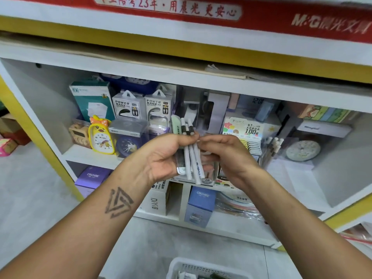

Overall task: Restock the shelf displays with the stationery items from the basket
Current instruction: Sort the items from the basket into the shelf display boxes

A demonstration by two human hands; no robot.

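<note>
Before the shelf: both hands meet at mid-height, in front of the goods.
Left hand [164,156]: fingers curled round a bundle of white pens [191,156], caps up, with a pale green item beside them; print on the barrels too small to read.
Right hand [225,153]: fingertips pinch at the bundle near the left thumb; which pen they grip cannot be told.
Banner [201,9]: red, Chinese characters with "23" and "M&G"; top edge cut off.
Shelf [141,73]: white with yellow trim.
Boxes [128,105]: two read "POWER BANK".
Duck clock [101,137]: yellow, orange bow.
Lead box [249,127]: "0.7", "HB", "100".
Lower boxes [202,198]: "CRUHRE" on purple and blue; one white reads "DIY".
Label under the pens: "2B"; its holder is hidden by the hands.
Basket [181,266]: white, on the floor at the bottom edge, cut off; contents unclear.
Left forearm: triangle tattoo.
</note>
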